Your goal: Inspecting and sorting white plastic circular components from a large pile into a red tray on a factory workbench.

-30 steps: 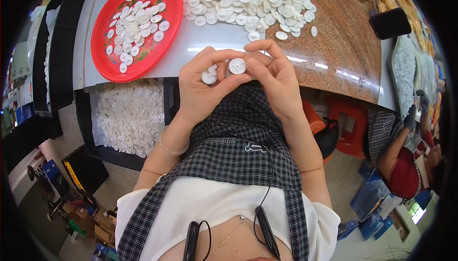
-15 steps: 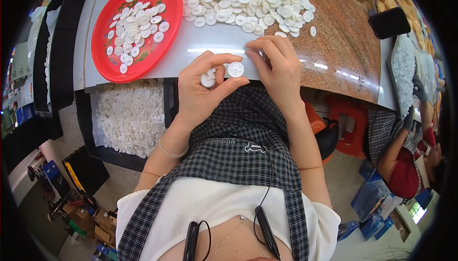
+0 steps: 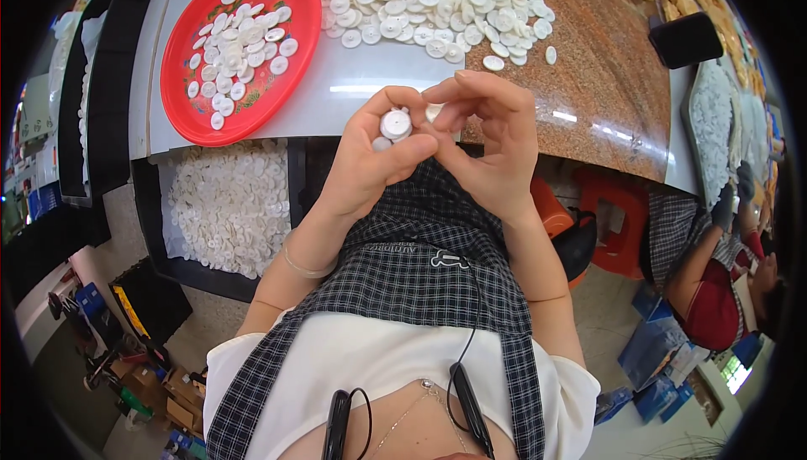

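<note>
From my remote seat I read the left hand (image 3: 360, 166), center of the frame, as closed: thumb and fingers grip a round white disc (image 3: 396, 124), its flat face toward my camera. Just below it, another white piece (image 3: 382, 143) is partly hidden in the curled fingers. The right hand (image 3: 500, 149) is brought up against the left, its fingertips pinching a small white piece (image 3: 433, 113), mostly covered by the fingers.

Half a second ago I had the two hands apart, with a spoked, toothed disc showing in the left thumb and forefinger; now the fingertips meet, and the spoked face is out of my sight. With the right hand shifted down, I also see more of the discs at the near edge of the white pile (image 3: 437, 6), upper center.

The red plate (image 3: 307, 14) of discs, upper left, and the black tray (image 3: 150, 208) of white pieces, below it, sit as before. At far right, a co-worker's gloved hand (image 3: 745, 178) is slightly lower than it was.
</note>
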